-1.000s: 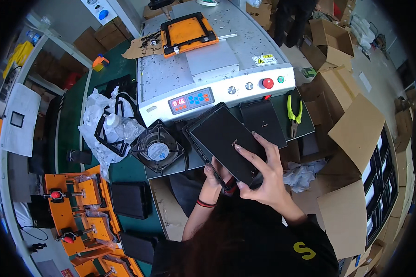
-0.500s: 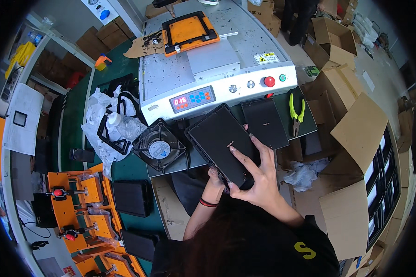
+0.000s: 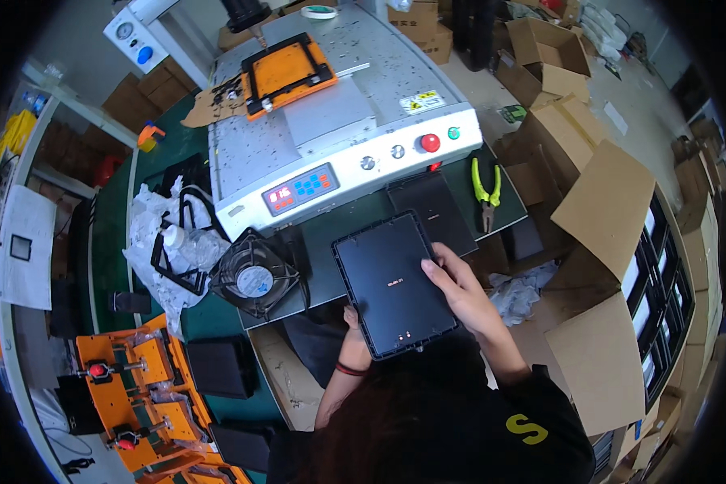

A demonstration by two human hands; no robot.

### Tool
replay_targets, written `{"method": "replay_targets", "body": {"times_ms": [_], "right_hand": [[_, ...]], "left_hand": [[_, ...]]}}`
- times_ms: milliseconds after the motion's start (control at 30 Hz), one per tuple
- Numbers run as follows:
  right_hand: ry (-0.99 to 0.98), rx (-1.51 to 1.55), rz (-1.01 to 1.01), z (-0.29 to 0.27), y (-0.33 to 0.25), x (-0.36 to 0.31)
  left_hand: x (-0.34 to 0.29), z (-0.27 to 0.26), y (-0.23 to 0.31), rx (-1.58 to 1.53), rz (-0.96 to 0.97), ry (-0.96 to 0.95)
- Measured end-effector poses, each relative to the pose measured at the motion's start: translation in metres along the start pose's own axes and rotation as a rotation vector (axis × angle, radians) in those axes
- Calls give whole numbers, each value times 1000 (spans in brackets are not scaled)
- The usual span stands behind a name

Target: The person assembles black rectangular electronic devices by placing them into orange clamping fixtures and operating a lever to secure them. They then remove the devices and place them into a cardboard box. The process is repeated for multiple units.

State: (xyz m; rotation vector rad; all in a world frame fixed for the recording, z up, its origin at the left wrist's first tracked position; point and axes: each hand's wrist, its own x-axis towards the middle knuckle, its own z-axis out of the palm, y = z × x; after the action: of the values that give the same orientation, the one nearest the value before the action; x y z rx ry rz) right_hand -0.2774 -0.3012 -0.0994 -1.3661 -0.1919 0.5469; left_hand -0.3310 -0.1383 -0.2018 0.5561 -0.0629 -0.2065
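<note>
Rectangular plastic panel (image 3: 385, 306): was black, small pale markings. Metal pliers (image 3: 486, 200): had lime-yellow handles (image 3: 477, 176). Domed button (image 3: 430, 143): was red.

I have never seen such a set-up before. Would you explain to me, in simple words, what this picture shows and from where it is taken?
There is no robot here, only a person's bare hands. The view comes from a wide fisheye camera on the person's head, looking down, so straight edges look curved. The right hand holds a black rectangular panel by its right edge; the left hand is at the left edge, partly hidden. Beyond stands a white machine with an orange fixture on top. Nearer are a fan, yellow-green pliers and another dark panel.
</note>
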Motion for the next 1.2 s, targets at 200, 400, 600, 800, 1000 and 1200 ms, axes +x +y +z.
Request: {"method": "replay_targets", "body": {"times_ms": [200,400,600,800,1000,1200], "right_hand": [[130,-147,-187,3,14,-1],[209,-317,-361,22,23,7],[131,-193,-471,70,10,14],[-430,105,-288,136,7,35],[-918,-169,-453,199,8,12],[-1199,-126,-361,246,18,-24]], "left_hand": [[-12,52,13,443,211,512],[-20,54,26,725,326,579],[-66,62,59,1005,483,619],[-145,109,75,1265,440,1107],[-206,99,53,726,1119,1442],[-241,86,102,406,1287,1496]]}}
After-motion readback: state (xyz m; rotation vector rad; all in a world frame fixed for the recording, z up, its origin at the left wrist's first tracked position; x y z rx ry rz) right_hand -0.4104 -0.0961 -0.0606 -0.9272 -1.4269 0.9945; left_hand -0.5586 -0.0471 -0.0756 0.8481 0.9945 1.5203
